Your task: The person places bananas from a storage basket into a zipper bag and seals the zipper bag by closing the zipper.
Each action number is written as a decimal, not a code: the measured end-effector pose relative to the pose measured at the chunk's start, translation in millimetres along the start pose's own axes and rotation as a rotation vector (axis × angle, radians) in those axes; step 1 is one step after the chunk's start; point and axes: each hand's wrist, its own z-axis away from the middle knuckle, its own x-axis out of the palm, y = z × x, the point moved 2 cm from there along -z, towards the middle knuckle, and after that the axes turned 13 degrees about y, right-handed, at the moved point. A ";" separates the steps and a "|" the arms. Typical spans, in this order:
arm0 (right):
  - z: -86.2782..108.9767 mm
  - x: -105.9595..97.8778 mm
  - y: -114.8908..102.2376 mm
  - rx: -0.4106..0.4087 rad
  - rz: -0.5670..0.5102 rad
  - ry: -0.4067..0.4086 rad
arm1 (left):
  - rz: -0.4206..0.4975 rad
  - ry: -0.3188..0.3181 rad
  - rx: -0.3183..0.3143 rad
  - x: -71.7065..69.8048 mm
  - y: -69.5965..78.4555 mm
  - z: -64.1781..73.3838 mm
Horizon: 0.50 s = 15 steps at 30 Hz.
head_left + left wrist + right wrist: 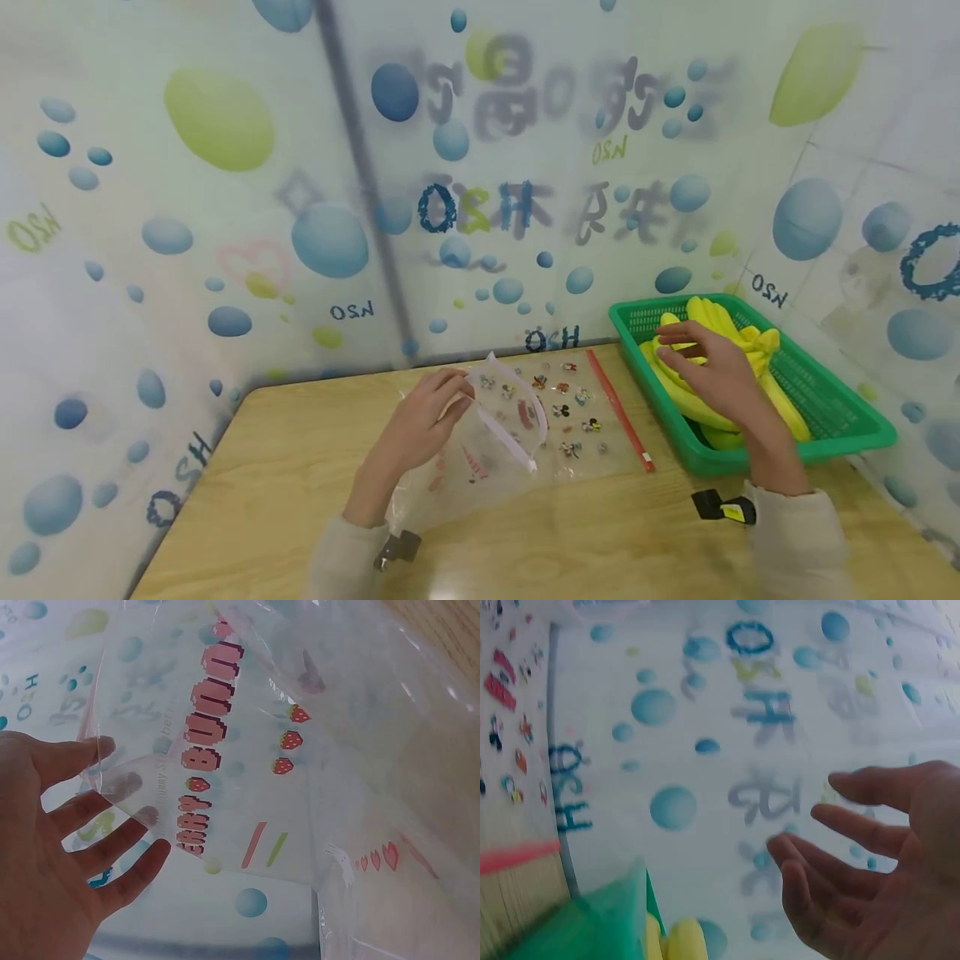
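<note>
My left hand (425, 419) pinches the edge of a clear zip bag (247, 787) between thumb and fingers, holding its mouth apart. Pink lettering and small strawberries are printed on this bag, which shows a pale zip strip. My right hand (716, 373) hovers over a green basket (847, 421), its fingers loosely bent and nothing between them. Several yellow bananas (693, 400) lie in the basket beneath that hand. In the right wrist view the right hand (877, 862) is seen against the wall, with banana tips (684, 941) below.
Flat on the wooden table (285, 467) lies a second clear bag with cartoon figures (562, 411) and a red zip strip (621, 412), beside the basket. A wall covering (480, 150) with blue and green dots stands behind the table and at both sides.
</note>
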 end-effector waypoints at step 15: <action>-24.8 -66.2 86.8 0.240 0.230 -0.241 | -0.017 -0.008 -0.029 -0.1 -2.1 -1.9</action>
